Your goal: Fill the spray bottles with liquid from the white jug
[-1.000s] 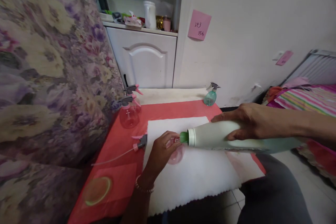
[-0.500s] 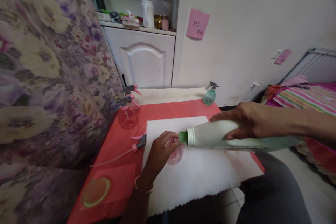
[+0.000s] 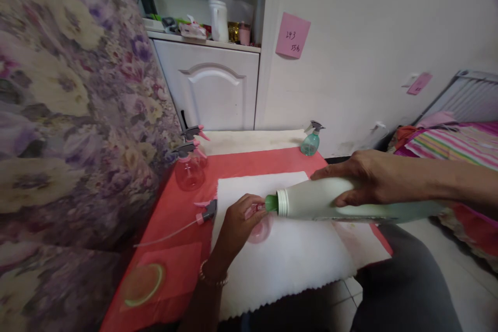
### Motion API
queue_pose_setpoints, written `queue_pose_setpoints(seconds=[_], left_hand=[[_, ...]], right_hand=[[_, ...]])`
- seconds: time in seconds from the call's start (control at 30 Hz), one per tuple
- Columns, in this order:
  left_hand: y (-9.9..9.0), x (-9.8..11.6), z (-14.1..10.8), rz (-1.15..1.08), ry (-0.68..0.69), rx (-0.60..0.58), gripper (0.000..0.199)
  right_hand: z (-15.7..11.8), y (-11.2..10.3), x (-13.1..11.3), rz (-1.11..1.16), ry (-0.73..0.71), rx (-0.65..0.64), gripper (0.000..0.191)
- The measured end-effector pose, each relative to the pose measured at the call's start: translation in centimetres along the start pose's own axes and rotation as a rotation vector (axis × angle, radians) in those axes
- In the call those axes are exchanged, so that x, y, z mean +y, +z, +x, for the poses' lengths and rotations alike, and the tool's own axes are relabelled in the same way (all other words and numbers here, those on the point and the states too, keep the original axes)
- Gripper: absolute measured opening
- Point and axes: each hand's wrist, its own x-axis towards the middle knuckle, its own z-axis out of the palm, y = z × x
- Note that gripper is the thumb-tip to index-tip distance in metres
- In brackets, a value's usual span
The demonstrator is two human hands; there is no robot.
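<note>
My right hand [image 3: 361,179] grips a large pale green bottle [image 3: 311,199], tipped nearly level with its neck toward the left. The bottle's green spout [image 3: 271,203] meets the mouth of a small clear pink spray bottle [image 3: 260,231]. Closed around that small bottle's neck is my left hand [image 3: 243,215], which partly hides it. The small bottle stands on a white cloth [image 3: 288,264]. Left of it lies a detached grey-and-pink spray head [image 3: 208,212] with its thin tube. Whether liquid is flowing, I cannot make out.
Two pink spray bottles [image 3: 189,174] stand at the table's left edge, and a green spray bottle [image 3: 310,142] at the back right. A round green-rimmed thing [image 3: 143,285] sits at the front left of the red tabletop [image 3: 249,161]. A floral curtain [image 3: 78,114] hangs at left.
</note>
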Motion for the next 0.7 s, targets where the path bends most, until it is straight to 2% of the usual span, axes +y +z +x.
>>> queue_pose_setpoints(seconds=[0.7], left_hand=[[-0.05, -0.12, -0.04, 0.004, -0.007, -0.006, 0.009]], right_hand=[[0.02, -0.08, -0.25, -0.033, 0.009, 0.019, 0.047]])
